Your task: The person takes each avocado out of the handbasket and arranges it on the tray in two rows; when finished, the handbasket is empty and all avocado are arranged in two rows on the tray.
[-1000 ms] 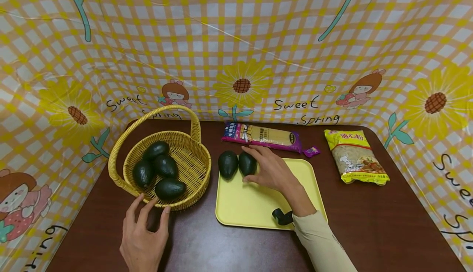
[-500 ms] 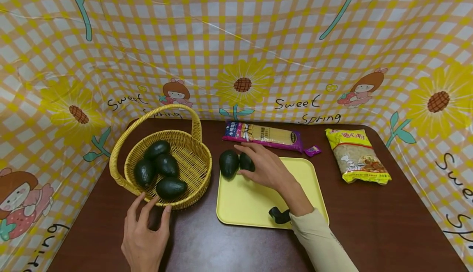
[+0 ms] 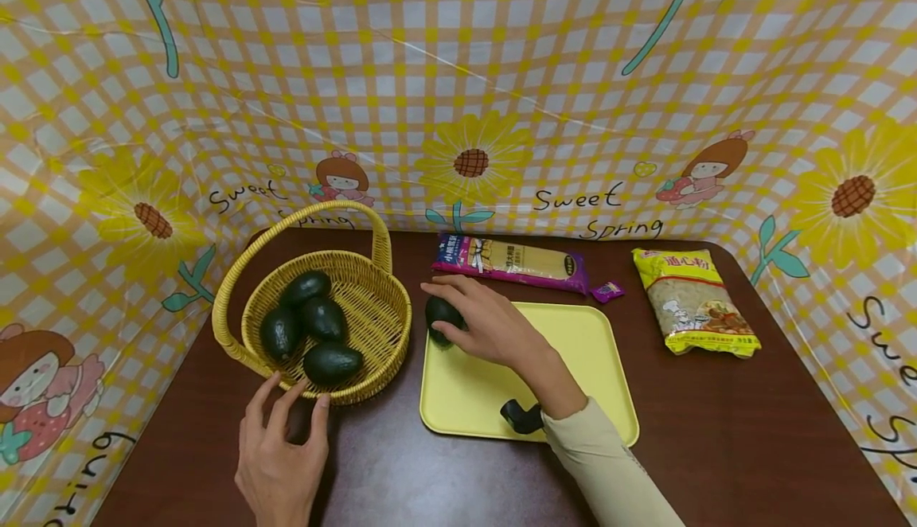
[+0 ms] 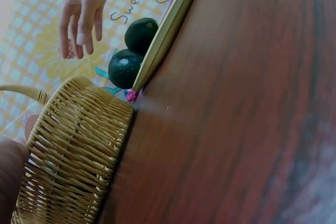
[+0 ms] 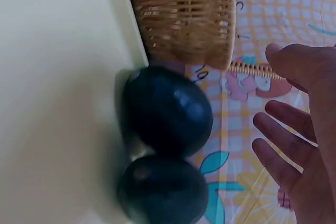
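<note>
My right hand (image 3: 494, 324) hovers over the far left of a yellow tray (image 3: 473, 407), its fingers loosely spread and holding nothing. Below it sit two dark green avocados side by side; the left avocado (image 3: 438, 314) partly shows in the head view while the hand hides the other. Both avocados (image 5: 168, 111) appear whole in the right wrist view, apart from the fingers. At the near side of a wicker basket (image 3: 390, 364), my left hand (image 3: 282, 455) has relaxed fingers with the tips at the rim. Several avocados (image 3: 324, 320) lie in the basket's left part.
Behind the tray lies a noodle packet (image 3: 519, 263) with a small purple wrapper (image 3: 607, 292) beside it. A yellow pasta bag (image 3: 695, 304) lies to the right. The basket's tall handle (image 3: 247, 260) arches up. A black wrist device (image 3: 520, 415) shows at the right cuff.
My right hand has moved left across the avocados, from the right one toward the left one. Those avocados stay in place on the tray. The left hand stays by the basket.
</note>
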`<state>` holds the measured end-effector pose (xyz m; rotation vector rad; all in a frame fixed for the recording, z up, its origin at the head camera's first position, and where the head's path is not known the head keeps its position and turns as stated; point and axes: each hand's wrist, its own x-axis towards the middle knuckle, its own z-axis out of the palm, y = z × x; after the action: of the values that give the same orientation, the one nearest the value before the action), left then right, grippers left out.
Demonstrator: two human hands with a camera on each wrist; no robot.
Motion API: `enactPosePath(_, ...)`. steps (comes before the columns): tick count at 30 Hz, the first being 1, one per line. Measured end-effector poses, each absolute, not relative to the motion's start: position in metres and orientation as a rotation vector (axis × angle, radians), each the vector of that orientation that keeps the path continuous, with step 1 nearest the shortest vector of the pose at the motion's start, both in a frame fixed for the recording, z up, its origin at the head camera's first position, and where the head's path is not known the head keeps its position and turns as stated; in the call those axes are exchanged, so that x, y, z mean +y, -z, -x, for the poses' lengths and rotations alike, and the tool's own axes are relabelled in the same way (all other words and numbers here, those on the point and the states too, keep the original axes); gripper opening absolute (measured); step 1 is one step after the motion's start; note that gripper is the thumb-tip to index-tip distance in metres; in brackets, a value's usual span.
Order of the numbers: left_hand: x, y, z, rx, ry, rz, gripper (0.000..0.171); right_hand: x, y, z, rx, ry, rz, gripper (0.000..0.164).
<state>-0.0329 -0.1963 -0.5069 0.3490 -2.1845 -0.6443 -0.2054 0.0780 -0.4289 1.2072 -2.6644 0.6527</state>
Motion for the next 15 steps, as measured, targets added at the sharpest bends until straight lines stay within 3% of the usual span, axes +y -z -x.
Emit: enactPosePath(15,-0.194,0.505,0.033,-2.209,0.653,-0.405,0.032,0.036,0.421,0.201,-2.6,-0.701,-1.47,0.054)
